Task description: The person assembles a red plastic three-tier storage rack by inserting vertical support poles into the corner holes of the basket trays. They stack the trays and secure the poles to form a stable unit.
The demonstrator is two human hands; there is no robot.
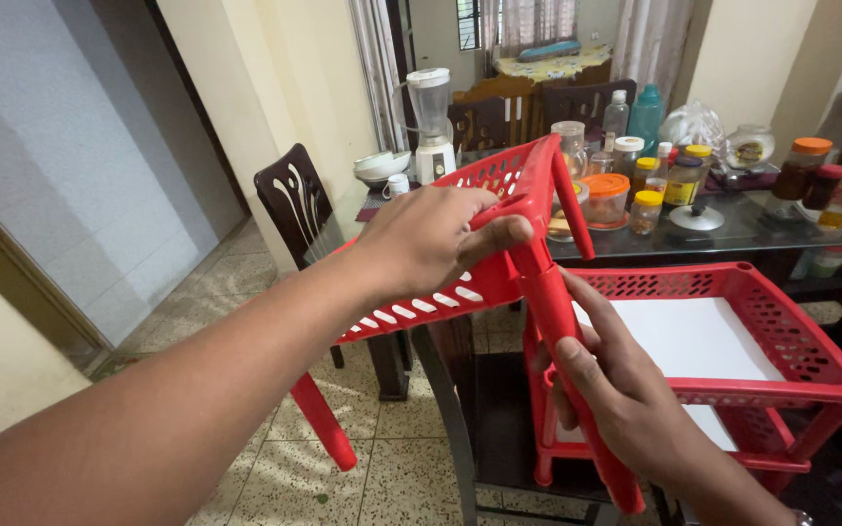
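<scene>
Left hand closed over corner of red tray, thumb pressed at leg socket; tray tilted, held in air at frame centre. Right hand, at 5 o'clock of left hand, fingers wrapped round red leg running up into that corner. Second leg hangs at 7 o'clock. Red rack with white liner at 3 o'clock. Glass table with jars and blender at 12 o'clock.

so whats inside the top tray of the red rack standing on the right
A flat white sheet lies inside the top tray of the red rack. Nothing else shows on it. Its near-left corner is covered by the right hand and the red leg.
</scene>
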